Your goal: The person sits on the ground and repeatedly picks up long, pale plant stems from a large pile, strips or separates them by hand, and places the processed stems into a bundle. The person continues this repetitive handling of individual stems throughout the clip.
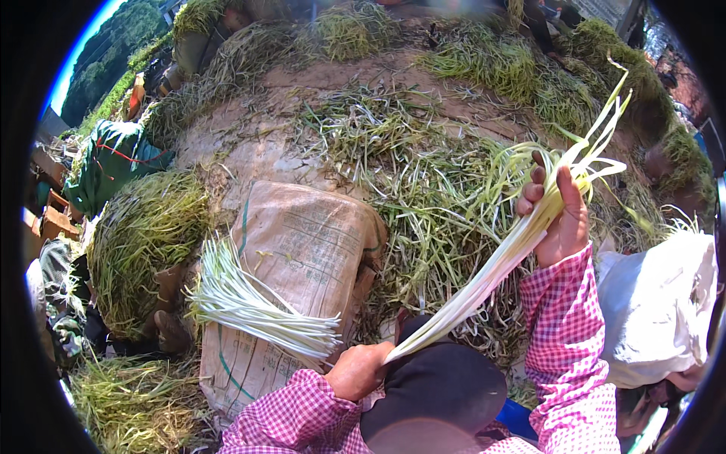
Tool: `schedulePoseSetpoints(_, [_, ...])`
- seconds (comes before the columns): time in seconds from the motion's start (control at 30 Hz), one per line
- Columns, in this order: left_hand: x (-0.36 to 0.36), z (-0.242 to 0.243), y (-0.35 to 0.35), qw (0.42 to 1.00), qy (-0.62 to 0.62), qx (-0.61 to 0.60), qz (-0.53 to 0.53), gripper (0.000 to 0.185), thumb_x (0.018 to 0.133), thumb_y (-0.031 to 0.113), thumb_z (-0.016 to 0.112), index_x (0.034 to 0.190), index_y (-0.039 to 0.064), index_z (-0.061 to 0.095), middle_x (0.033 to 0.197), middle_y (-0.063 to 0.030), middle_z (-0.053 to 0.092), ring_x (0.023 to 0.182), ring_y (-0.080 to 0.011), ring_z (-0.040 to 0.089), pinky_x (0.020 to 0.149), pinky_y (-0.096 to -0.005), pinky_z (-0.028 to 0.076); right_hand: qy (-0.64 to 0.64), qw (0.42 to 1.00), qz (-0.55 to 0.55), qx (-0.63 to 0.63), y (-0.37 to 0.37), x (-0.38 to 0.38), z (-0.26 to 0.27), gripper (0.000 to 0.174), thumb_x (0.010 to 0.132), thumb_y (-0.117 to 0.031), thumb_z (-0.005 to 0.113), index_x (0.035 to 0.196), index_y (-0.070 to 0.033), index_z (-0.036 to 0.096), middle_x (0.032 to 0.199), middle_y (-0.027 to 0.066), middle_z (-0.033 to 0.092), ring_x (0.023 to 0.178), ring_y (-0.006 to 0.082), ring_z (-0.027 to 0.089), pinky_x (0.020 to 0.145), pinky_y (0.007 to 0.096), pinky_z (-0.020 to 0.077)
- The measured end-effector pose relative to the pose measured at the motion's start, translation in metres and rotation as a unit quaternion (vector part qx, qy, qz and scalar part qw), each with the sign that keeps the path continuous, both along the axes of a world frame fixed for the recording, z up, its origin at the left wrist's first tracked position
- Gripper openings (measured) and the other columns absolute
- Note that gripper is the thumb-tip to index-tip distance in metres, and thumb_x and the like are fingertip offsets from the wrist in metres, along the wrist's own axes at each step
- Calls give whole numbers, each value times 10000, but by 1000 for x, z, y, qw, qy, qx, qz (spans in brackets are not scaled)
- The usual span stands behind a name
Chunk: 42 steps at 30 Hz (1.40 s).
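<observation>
A long bunch of pale, chive-like stalks [473, 295] runs slantwise across the view, white at the lower end and yellow-green at the leafy tops. My left hand [360, 369] grips its lower end above my dark-trousered knee. Higher up, my right hand [558, 218] holds the leafy part between thumb and fingers, the loose leaf tips spreading past it. A second, neatly laid bunch of trimmed pale stalks [272, 306] rests on a tan woven sack [306, 244] to the left, its cut ends close to my left hand.
Loose trimmed leaves [437, 193] cover the ground ahead. Heaps of stalks [147, 244] stand at the left, with more greenery [488, 62] at the far side. A white sack [658, 301] stands to the right, and a green sheet with red cord [116, 159] lies far left.
</observation>
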<state>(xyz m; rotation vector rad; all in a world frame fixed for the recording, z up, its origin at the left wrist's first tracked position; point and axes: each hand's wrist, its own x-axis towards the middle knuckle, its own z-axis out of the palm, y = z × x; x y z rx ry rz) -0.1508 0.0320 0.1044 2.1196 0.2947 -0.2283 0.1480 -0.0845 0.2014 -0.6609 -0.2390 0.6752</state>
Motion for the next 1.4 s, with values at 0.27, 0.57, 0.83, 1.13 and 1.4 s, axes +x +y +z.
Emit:
schedulePoseSetpoints(0.27, [17, -66, -5, 941, -38, -299, 153, 126, 863, 116, 554, 911, 6, 592, 692, 13, 541, 644, -97, 525, 583, -237, 423, -326, 929, 21, -176, 90, 54, 99, 408, 831, -295, 619, 1123, -25, 531, 975, 76, 621, 830, 133, 615, 697, 273, 507])
schedulePoseSetpoints(0.57, [137, -58, 27, 738, 55, -605, 294, 258, 893, 283, 534, 869, 28, 502, 507, 27, 300, 412, -88, 317, 357, -237, 250, -365, 677, -10, -639, -23, 98, -83, 404, 724, -217, 689, 1020, 34, 578, 998, 171, 612, 892, 239, 600, 839, 354, 466])
schedulePoseSetpoints(0.83, [158, -78, 3, 696, 57, -632, 335, 210, 880, 225, 551, 854, 27, 484, 506, 8, 340, 407, -114, 371, 338, -242, 272, -433, 492, 6, -756, -115, 43, -198, 224, 729, -161, 625, 905, -27, 590, 890, 149, 605, 831, 308, 579, 762, 386, 455])
schedulePoseSetpoints(1.13, [168, -71, -9, 729, 30, -604, 321, 157, 829, 130, 606, 896, 55, 486, 572, -25, 441, 475, -146, 489, 309, -233, 306, -114, 848, -195, -479, -106, 64, -130, 88, 850, -117, 534, 863, -33, 510, 674, 14, 525, 443, 51, 467, 333, 190, 333])
schedulePoseSetpoints(1.4, [175, -69, -16, 777, 37, -555, 295, 227, 798, 64, 609, 993, -9, 518, 869, -141, 611, 667, -195, 626, 334, -223, 398, 195, 932, 22, -305, -81, -54, -157, 124, 922, -170, 429, 998, -77, 458, 637, 27, 508, 442, 98, 433, 355, 225, 326])
